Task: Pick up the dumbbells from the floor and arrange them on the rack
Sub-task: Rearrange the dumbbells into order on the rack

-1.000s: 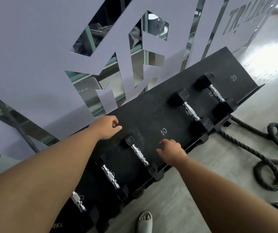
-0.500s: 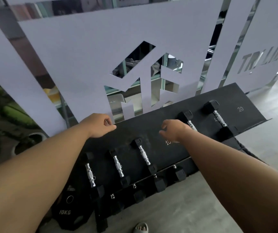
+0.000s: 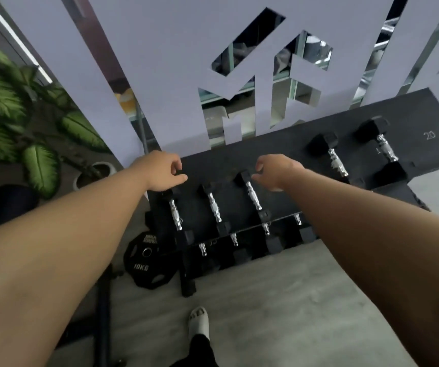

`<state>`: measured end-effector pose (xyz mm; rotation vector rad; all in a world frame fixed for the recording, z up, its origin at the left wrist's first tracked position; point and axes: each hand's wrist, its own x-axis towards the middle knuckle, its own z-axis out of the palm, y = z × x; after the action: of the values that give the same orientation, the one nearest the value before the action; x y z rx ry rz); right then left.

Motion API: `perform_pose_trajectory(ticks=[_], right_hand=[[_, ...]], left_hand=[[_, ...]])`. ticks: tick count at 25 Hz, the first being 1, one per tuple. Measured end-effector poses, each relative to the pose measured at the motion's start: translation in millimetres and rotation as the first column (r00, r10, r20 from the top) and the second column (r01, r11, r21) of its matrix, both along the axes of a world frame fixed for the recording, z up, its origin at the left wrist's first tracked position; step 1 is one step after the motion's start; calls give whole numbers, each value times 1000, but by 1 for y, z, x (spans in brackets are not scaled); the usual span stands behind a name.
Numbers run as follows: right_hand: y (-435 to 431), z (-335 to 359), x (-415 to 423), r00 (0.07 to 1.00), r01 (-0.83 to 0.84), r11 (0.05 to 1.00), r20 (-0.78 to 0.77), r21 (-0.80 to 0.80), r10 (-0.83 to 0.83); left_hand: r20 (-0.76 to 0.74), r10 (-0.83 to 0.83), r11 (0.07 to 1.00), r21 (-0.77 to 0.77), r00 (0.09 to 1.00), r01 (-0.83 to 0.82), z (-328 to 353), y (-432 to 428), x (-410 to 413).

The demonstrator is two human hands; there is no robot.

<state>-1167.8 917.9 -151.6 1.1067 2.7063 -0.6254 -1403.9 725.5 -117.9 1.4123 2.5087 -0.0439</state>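
Observation:
A black dumbbell rack (image 3: pixel 287 144) stands against the lilac wall panel. On its top shelf lie three small black dumbbells with chrome handles (image 3: pixel 214 207) at the left and two larger ones (image 3: pixel 337 162) toward the right. Several more dumbbells (image 3: pixel 266 229) lie on the lower shelf. My left hand (image 3: pixel 160 170) hovers over the rack's left back edge, fingers loosely curled and holding nothing. My right hand (image 3: pixel 276 170) hovers beside the far head of the third small dumbbell (image 3: pixel 252 194), fingers apart and holding nothing.
A black 10 kg weight plate (image 3: pixel 144 260) leans at the rack's lower left foot. A potted plant (image 3: pixel 40 144) stands to the left. A dark bar (image 3: pixel 104 313) lies on the floor at the left. My sandalled foot (image 3: pixel 199 321) is on the grey floor before the rack.
The view has swung left and pulled back, so the rack's left end and the plant now show. Both hands stayed over the top shelf, the right one shifting left toward the small dumbbells.

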Motion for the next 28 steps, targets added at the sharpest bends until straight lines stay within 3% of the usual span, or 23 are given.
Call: perform_pose_trajectory(ticks=[4, 6, 13, 21, 24, 28], right_hand=[[-21, -39, -22, 997, 73, 990, 1, -120, -73], [-38, -73, -41, 989, 148, 964, 13, -220, -149], [-119, -194, -145, 861, 469, 704, 97, -533, -500], [-155, -281, -242, 651, 696, 432, 249, -573, -717], [-171, -304, -257, 589, 740, 321, 339, -591, -734], [-183, -318, -269, 504, 757, 222, 333, -615, -797]], left_hand=[[-37, -50, 988, -146, 998, 44, -32, 1, -31], [-2, -56, 989, -137, 998, 55, -55, 7, -58], [82, -180, 970, -154, 980, 190, -155, 37, -156], [104, -221, 910, -335, 970, 243, -244, 65, -238], [178, -209, 908, -330, 961, 259, -276, 64, -247], [222, -182, 932, -270, 958, 240, -298, 63, -251]])
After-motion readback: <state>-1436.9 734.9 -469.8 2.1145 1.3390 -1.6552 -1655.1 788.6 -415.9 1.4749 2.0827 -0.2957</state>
